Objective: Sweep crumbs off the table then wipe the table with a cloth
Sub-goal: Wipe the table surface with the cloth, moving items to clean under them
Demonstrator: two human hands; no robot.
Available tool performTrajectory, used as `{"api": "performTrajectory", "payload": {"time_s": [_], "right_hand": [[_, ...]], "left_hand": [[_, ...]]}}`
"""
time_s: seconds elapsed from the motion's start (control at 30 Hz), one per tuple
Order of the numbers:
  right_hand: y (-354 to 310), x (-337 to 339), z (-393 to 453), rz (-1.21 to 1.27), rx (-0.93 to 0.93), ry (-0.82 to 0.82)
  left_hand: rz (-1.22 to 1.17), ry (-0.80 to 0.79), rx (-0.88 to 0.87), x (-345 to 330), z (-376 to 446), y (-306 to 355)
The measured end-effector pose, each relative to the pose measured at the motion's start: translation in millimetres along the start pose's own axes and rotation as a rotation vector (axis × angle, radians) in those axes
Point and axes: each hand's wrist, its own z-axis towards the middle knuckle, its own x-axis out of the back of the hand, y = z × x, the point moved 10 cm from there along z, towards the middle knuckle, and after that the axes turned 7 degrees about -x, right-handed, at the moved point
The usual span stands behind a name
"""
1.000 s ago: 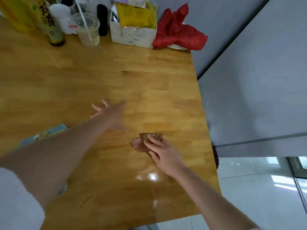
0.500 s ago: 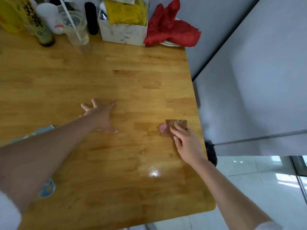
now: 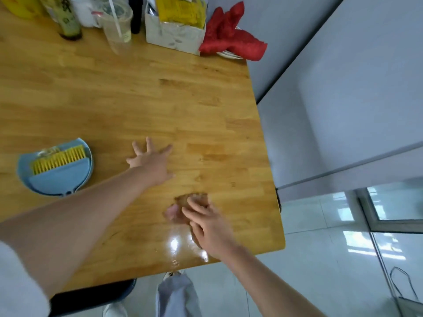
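My right hand [image 3: 206, 223] lies flat on a small brown cloth [image 3: 194, 199], pressing it onto the wooden table [image 3: 137, 99] near the front right corner. Straight fingers cover most of the cloth; only its far edge and a pinkish left end show. My left hand [image 3: 151, 159] rests flat on the tabletop with fingers spread, a little behind and left of the cloth, holding nothing. A wet shine marks the wood just in front of the cloth.
A blue dustpan [image 3: 57, 177] with a yellow-bristled brush [image 3: 59, 159] lies at the left. Along the back edge stand a dark bottle [image 3: 68, 21], a plastic cup with a straw [image 3: 117, 24], a white box of yellow packets [image 3: 176, 30] and a red cloth [image 3: 231, 35]. A grey cabinet stands right.
My right hand has slid the cloth back from the right edge toward the near middle. The left hand stays planted. The view shifted, bringing the dustpan fully into sight.
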Motion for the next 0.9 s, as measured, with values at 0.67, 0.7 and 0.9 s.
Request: {"api": "performTrajectory", "payload": {"time_s": [0.67, 0.7, 0.9], "right_hand": [[99, 47, -54, -0.006, -0.262, 0.162], [142, 65, -62, 0.019, -0.442, 0.228], [104, 43, -78, 0.035, -0.606, 0.411]], "left_hand": [[0.025, -0.118, -0.056, -4, 0, -1], [0.025, -0.118, -0.056, -4, 1, -1], [0.032, -0.114, -0.065, -4, 3, 0]]}}
